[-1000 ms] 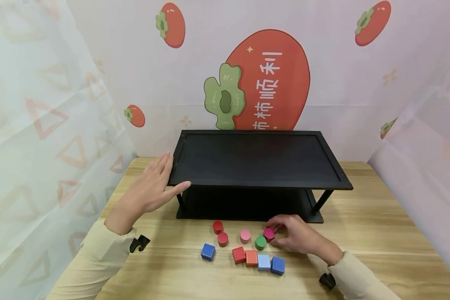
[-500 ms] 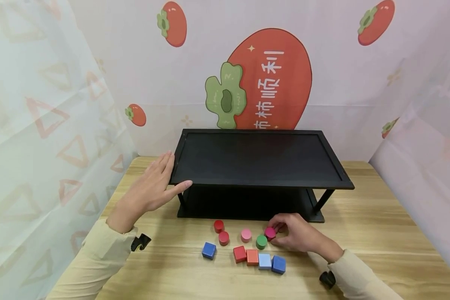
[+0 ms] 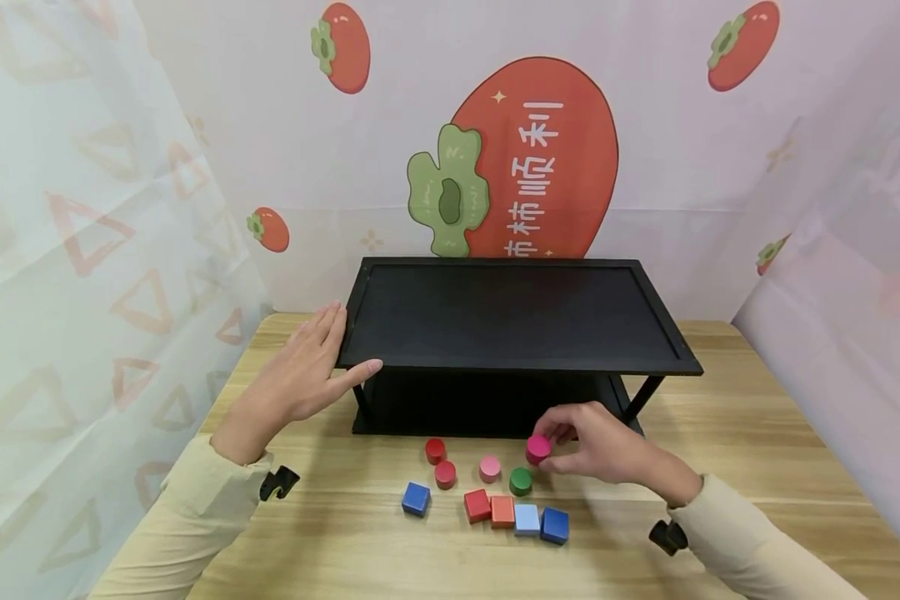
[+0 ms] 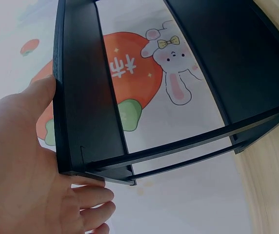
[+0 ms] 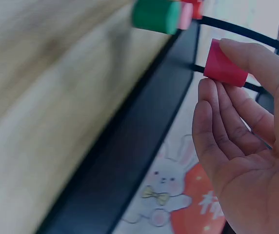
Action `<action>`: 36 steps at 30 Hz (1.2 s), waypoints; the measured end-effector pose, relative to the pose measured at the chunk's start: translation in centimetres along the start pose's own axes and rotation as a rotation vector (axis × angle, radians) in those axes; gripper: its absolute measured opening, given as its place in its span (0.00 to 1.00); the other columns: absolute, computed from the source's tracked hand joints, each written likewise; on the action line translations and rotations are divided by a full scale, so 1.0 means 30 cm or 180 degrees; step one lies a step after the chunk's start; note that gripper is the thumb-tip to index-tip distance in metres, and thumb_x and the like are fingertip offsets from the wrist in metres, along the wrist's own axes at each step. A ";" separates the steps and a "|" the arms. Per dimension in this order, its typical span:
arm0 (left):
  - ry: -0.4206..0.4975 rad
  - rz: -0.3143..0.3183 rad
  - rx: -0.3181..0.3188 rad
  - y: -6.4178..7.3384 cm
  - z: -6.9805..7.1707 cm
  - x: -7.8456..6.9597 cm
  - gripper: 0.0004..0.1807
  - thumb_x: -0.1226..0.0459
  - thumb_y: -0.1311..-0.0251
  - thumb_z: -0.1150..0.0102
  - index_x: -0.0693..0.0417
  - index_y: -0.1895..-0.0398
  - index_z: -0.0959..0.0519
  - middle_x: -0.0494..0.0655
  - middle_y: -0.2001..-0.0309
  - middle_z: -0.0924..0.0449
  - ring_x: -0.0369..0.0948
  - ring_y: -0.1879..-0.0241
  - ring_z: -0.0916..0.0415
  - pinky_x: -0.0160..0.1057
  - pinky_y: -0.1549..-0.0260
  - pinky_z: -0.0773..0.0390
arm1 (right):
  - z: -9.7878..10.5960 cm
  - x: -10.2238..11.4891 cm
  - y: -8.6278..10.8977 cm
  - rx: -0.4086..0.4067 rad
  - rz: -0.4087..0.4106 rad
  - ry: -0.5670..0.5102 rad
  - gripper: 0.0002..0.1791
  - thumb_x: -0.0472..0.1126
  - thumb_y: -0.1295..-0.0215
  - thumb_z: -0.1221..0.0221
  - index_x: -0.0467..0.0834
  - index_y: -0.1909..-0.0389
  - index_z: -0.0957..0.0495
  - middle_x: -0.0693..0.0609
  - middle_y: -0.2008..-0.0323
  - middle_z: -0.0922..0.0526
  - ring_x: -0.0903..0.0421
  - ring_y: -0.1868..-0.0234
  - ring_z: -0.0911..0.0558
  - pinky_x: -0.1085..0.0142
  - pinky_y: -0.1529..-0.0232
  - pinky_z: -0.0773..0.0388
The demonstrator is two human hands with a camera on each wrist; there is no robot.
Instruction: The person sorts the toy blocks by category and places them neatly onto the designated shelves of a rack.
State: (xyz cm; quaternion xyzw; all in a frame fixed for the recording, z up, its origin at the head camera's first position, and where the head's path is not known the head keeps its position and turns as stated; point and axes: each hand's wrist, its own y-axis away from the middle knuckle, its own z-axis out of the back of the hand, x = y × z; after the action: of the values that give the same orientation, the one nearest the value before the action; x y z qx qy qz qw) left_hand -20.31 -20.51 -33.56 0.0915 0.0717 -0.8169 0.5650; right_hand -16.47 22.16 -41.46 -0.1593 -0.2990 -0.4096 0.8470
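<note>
Between thumb and fingers my right hand (image 3: 607,442) pinches a magenta cylinder block (image 3: 537,448), just in front of the shelf's lower board. The right wrist view shows the same magenta block (image 5: 224,63) held off the table. My left hand (image 3: 292,387) rests against the left edge of a black two-tier shelf (image 3: 502,317), its fingers straight and thumb over the front corner. A green cylinder (image 3: 521,481) and a pink cylinder (image 3: 490,468) stand nearby. Two red cylinders (image 3: 445,474) are farther left.
A blue cube (image 3: 416,499) sits apart at left. A front row has a red cube (image 3: 477,505), an orange cube (image 3: 502,512), a light blue cube (image 3: 527,519) and a dark blue cube (image 3: 555,526). A printed curtain (image 3: 307,167) hangs behind the wooden table (image 3: 322,533).
My right hand has lifted the magenta cylinder off the table and moved it slightly toward the shelf. The left hand stays at the shelf's edge.
</note>
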 end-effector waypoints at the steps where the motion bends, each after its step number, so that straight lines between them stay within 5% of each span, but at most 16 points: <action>1: -0.0001 0.0002 0.0002 0.000 0.001 0.000 0.58 0.31 0.25 0.58 0.68 0.15 0.60 0.64 0.14 0.63 0.62 0.14 0.62 0.64 0.16 0.58 | 0.013 0.015 -0.003 0.0010 0.0006 0.0001 0.12 0.43 0.39 0.24 0.53 0.56 0.14 0.62 0.60 0.12 0.63 0.59 0.13 0.60 0.53 0.10; 16: 0.0018 0.0022 0.0026 0.005 0.010 0.002 0.58 0.31 0.26 0.58 0.67 0.15 0.60 0.64 0.13 0.64 0.62 0.14 0.63 0.64 0.16 0.59 | 0.168 0.263 -0.108 0.0152 0.0397 0.0184 0.13 0.44 0.39 0.23 0.54 0.55 0.13 0.64 0.61 0.12 0.63 0.61 0.13 0.70 0.55 0.12; 29: -0.0037 0.0017 0.0040 0.003 0.004 0.004 0.58 0.30 0.26 0.59 0.67 0.15 0.61 0.64 0.13 0.64 0.62 0.14 0.63 0.63 0.16 0.58 | 0.214 0.433 -0.341 0.0135 0.0643 0.0309 0.14 0.44 0.39 0.24 0.48 0.54 0.12 0.58 0.61 0.10 0.66 0.62 0.13 0.71 0.54 0.12; 36: 0.0006 0.0054 0.0057 0.002 0.006 -0.002 0.59 0.29 0.26 0.60 0.66 0.15 0.61 0.63 0.13 0.64 0.61 0.14 0.64 0.63 0.16 0.59 | 0.203 0.467 -0.470 -0.0011 0.0537 0.0246 0.14 0.44 0.38 0.24 0.45 0.54 0.12 0.55 0.62 0.10 0.64 0.63 0.12 0.70 0.56 0.12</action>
State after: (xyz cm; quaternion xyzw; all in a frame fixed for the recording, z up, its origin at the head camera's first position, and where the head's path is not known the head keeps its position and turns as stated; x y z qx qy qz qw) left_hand -20.25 -20.51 -33.36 0.0979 0.0642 -0.8125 0.5710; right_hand -23.08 8.25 -27.50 -0.1695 -0.2509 -0.3431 0.8892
